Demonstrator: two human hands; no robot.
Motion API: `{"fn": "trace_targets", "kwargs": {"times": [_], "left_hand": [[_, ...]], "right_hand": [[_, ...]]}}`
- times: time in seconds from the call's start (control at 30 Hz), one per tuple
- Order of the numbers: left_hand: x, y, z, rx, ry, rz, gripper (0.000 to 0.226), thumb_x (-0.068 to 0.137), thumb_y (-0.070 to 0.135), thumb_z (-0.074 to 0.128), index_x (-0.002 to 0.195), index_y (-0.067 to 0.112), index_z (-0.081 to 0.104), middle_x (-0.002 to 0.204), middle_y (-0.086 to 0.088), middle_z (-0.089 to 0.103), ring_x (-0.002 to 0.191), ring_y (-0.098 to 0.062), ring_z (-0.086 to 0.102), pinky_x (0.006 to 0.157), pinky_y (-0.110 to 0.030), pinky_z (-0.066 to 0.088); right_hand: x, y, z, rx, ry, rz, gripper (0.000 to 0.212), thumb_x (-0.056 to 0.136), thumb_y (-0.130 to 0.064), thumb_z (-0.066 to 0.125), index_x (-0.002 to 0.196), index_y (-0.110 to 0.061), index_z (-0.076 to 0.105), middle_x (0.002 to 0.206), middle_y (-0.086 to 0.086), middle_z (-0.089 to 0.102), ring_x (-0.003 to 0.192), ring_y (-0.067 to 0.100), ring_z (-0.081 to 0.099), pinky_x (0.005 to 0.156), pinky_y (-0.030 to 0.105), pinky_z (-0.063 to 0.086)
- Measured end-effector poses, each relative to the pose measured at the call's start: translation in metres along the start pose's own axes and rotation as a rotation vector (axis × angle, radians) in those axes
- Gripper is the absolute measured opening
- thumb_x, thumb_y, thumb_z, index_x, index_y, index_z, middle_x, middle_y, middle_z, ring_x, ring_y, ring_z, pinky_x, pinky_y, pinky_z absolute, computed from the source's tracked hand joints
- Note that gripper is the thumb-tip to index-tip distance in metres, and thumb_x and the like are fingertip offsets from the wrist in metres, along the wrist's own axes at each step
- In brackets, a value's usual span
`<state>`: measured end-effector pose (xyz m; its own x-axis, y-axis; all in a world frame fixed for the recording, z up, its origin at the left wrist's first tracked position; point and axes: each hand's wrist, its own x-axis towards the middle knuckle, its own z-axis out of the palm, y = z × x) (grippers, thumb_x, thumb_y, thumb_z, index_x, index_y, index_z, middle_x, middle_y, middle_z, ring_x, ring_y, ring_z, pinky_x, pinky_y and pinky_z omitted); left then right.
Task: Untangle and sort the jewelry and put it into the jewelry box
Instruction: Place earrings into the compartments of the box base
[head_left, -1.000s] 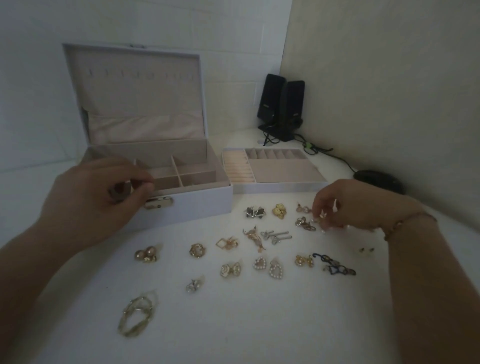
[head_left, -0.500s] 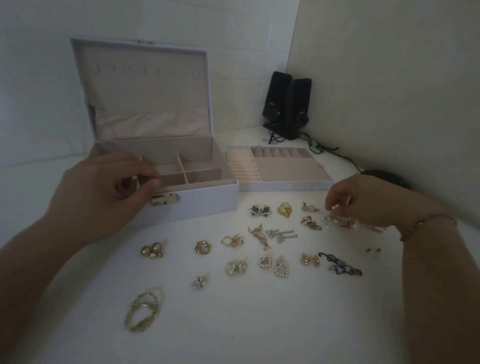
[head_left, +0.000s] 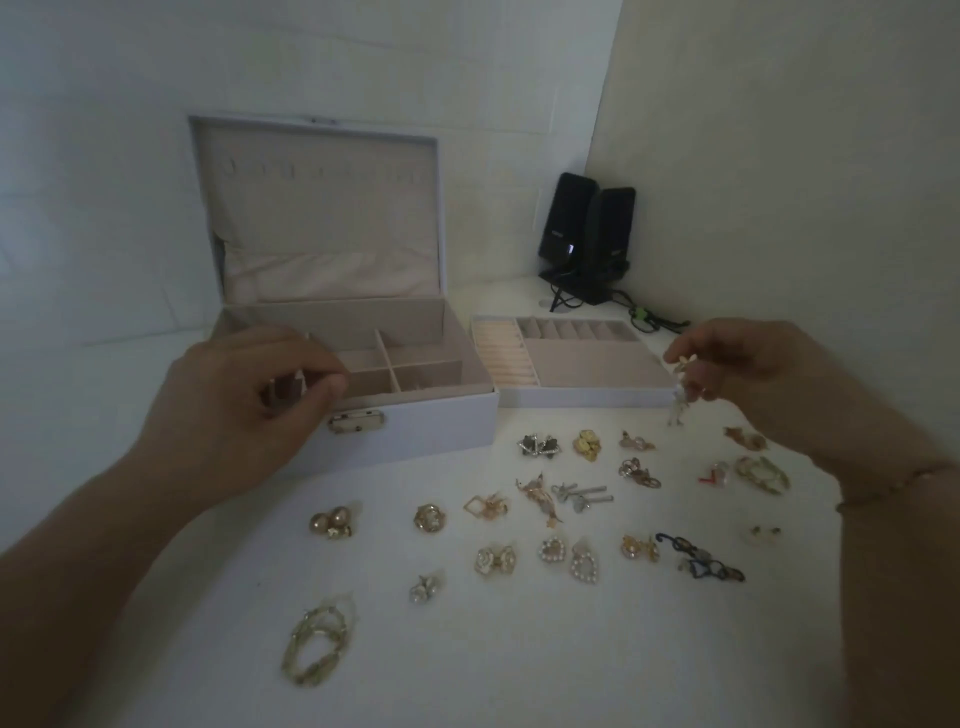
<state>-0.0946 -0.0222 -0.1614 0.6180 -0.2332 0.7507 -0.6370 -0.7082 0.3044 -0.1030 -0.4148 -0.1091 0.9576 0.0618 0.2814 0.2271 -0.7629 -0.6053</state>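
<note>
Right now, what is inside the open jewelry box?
The jewelry box shows beige divided compartments that look empty. The left hand covers its front-left part, so what lies there cannot be seen. Something pale is pinched in its fingers.

Your white jewelry box (head_left: 415, 421) stood open at eleven o'clock, its tray (head_left: 587, 392) beside it at one; gold and pearl earrings (head_left: 566, 556) lay scattered toward six.

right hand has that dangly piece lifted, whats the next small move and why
Probably carry it left to the open jewelry box and lower it into a compartment. The right hand pinches a pale dangling earring clear of the table, above the removable tray, while the left hand sits at the box's front edge.
</note>
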Motion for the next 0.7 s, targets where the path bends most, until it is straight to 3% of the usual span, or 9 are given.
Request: {"fn": "trace_targets", "kwargs": {"times": [0.03,0.07,0.17,0.37,0.57,0.63,0.7], "left_hand": [[0.0,0.0,-0.001,-0.004,0.002,0.004,0.018,0.085,0.035,0.059,0.082,0.023,0.072,0.072,0.017,0.056,0.063,-0.003,0.052,0.058,-0.028,0.046],[0.0,0.0,-0.001,-0.008,0.006,0.009,0.018,0.085,0.035,0.059,0.082,0.023,0.072,0.074,0.019,0.056,0.063,-0.002,0.052,0.058,-0.027,0.046],[0.002,0.003,-0.004,-0.022,0.033,0.042,0.017,0.086,0.031,0.06,0.08,0.02,0.072,0.072,0.024,0.055,0.062,0.0,0.052,0.058,-0.025,0.045],[0.004,0.003,-0.012,-0.069,0.187,-0.001,0.01,0.083,0.021,0.066,0.082,0.016,0.075,0.071,0.011,0.065,0.059,-0.012,0.058,0.059,-0.027,0.047],[0.004,-0.004,-0.014,-0.142,0.229,-0.094,0.017,0.084,0.029,0.063,0.083,0.017,0.075,0.066,0.003,0.067,0.058,-0.018,0.061,0.057,-0.034,0.052],[0.005,-0.011,-0.017,-0.168,0.273,-0.143,0.014,0.085,0.025,0.065,0.082,0.016,0.075,0.062,-0.001,0.065,0.056,-0.019,0.059,0.055,-0.034,0.05],[0.006,-0.014,-0.018,-0.155,0.301,-0.16,0.011,0.086,0.021,0.066,0.081,0.016,0.074,0.06,-0.001,0.064,0.054,-0.017,0.058,0.052,-0.033,0.049]], "right_hand": [[0.001,-0.005,0.001,0.071,0.025,-0.011,0.031,0.091,-0.004,0.057,0.081,-0.031,0.069,0.072,-0.001,0.069,0.061,0.011,0.06,0.066,0.034,0.053],[0.002,-0.012,0.002,0.136,0.04,-0.017,0.03,0.091,-0.003,0.056,0.083,-0.028,0.069,0.074,0.004,0.069,0.063,0.009,0.063,0.067,0.027,0.054],[0.012,-0.041,0.005,0.335,0.059,-0.02,0.022,0.092,0.002,0.052,0.089,-0.013,0.067,0.085,0.019,0.064,0.059,0.004,0.065,0.058,0.01,0.051],[0.061,-0.099,0.036,0.375,0.031,-0.076,0.019,0.093,0.002,0.051,0.089,-0.009,0.066,0.076,0.012,0.062,0.057,0.01,0.064,0.058,0.02,0.057],[0.105,-0.132,0.107,0.323,-0.069,-0.066,0.019,0.088,0.01,0.05,0.086,-0.003,0.064,0.067,0.01,0.058,0.061,0.025,0.061,0.064,0.039,0.061],[0.116,-0.133,0.13,0.256,-0.083,-0.05,0.019,0.084,0.01,0.054,0.085,-0.004,0.066,0.073,0.012,0.06,0.067,0.03,0.064,0.069,0.047,0.06],[0.124,-0.132,0.149,0.089,-0.115,-0.072,0.019,0.079,0.009,0.06,0.086,-0.006,0.068,0.084,0.015,0.065,0.077,0.03,0.068,0.073,0.046,0.059]]}}
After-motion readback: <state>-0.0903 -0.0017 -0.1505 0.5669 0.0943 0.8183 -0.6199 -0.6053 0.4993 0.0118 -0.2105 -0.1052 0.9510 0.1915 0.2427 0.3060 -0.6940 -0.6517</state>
